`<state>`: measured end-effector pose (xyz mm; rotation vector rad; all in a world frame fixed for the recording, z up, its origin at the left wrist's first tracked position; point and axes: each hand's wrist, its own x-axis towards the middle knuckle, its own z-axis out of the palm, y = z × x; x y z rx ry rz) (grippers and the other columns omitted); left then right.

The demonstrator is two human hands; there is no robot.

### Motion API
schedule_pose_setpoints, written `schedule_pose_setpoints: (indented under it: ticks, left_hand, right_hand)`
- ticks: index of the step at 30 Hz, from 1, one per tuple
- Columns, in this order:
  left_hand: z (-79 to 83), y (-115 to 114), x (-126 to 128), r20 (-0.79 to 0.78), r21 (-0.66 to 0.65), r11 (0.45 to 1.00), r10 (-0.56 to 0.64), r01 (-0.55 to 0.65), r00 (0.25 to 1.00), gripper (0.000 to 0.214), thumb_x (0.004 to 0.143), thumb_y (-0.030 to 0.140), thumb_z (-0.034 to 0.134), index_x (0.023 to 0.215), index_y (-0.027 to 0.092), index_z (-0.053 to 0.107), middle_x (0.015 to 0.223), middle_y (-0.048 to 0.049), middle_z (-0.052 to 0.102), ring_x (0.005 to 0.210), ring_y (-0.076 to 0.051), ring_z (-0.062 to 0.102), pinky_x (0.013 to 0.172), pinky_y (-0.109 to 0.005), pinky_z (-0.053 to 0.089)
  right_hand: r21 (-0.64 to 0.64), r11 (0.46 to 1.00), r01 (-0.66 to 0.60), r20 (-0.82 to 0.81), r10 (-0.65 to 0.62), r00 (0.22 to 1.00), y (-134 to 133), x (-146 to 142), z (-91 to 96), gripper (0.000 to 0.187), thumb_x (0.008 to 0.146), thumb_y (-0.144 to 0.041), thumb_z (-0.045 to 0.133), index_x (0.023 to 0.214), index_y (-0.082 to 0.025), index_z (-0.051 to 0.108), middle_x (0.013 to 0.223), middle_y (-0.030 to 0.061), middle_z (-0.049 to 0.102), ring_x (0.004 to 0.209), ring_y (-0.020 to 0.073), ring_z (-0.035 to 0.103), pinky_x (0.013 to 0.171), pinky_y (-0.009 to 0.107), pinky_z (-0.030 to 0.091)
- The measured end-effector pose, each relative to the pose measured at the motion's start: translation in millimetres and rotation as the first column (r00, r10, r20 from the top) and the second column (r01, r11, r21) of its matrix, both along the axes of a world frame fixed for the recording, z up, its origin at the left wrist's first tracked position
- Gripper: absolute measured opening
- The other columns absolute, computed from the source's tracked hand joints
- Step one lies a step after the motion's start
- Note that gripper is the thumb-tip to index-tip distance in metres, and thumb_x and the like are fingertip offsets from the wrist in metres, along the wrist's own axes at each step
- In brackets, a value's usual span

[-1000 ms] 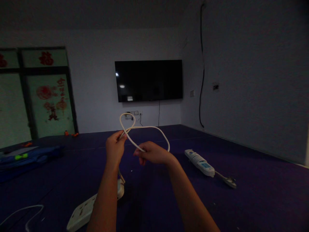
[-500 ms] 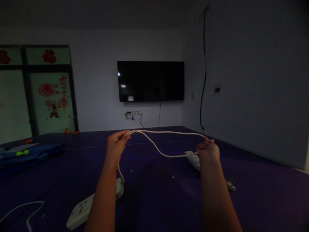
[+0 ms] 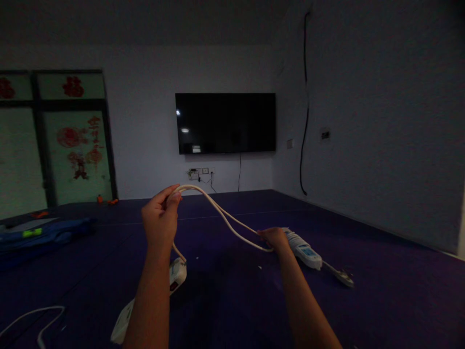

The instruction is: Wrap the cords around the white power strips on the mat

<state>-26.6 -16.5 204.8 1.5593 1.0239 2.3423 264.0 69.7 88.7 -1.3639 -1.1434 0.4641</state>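
Note:
A white power cord hangs doubled between my two hands. My left hand is raised, pinching the bend of the cord between thumb and fingers. Lower and to the right, my right hand closes on the far part of the loop. From my left hand the cord runs down to a white power strip, partly hidden behind my left forearm. Just beyond my right hand lies a second power strip with cord wound round it and its plug trailing to the right.
Purple matting covers the floor. At left lie blue cloth, a loose white cable and small orange objects. A television hangs on the far wall; a black cable dangles at right.
My right hand has moved left and down with the cord, uncovering more of the wound power strip. My left hand has risen slightly leftward. The power strip beneath it has shifted a little.

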Motion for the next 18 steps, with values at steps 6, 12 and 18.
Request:
schedule_pose_setpoints:
  ticks: [6, 12, 18]
  left_hand:
    - [-2.2, 3.0, 2.2, -0.035, -0.008, 0.999, 0.037, -0.037, 0.999, 0.029, 0.073, 0.034, 0.062, 0.095, 0.018, 0.071, 0.077, -0.0045, 0.070, 0.058, -0.013, 0.058, 0.047, -0.022, 0.042]
    - [-4.0, 3.6, 11.5, -0.093, -0.021, 1.000, 0.011, -0.013, 0.996, 0.026, 0.075, 0.033, 0.061, 0.095, 0.020, 0.071, 0.081, -0.0053, 0.071, 0.064, -0.015, 0.062, 0.050, -0.023, 0.045]
    - [-3.3, 7.1, -7.6, 0.077, 0.050, 0.985, 0.161, -0.165, 0.984, 0.029, 0.072, 0.035, 0.063, 0.094, 0.018, 0.071, 0.080, -0.0043, 0.071, 0.065, -0.016, 0.062, 0.052, -0.024, 0.047]
  right_hand:
    - [0.126, 0.974, -0.189, 0.117, 0.175, 0.978, -4.8, -63.4, 46.8, 0.025, 0.079, -0.042, 0.058, 0.073, -0.020, 0.068, 0.074, 0.0027, 0.069, 0.090, 0.0231, 0.063, 0.079, 0.030, 0.046]
    - [0.264, 0.822, -0.505, 0.330, 0.415, 0.848, -37.3, -125.2, 80.5, 0.080, 0.058, -0.030, 0.078, 0.130, -0.030, 0.045, 0.114, 0.0046, 0.063, 0.108, 0.0241, 0.056, 0.093, 0.036, 0.040]
    - [-0.102, 0.931, -0.350, 0.392, 0.361, 0.846, -26.0, -109.8, 65.4, 0.018, 0.074, -0.016, 0.058, 0.088, -0.021, 0.068, 0.056, -0.0019, 0.065, 0.055, 0.0143, 0.062, 0.059, 0.023, 0.042]
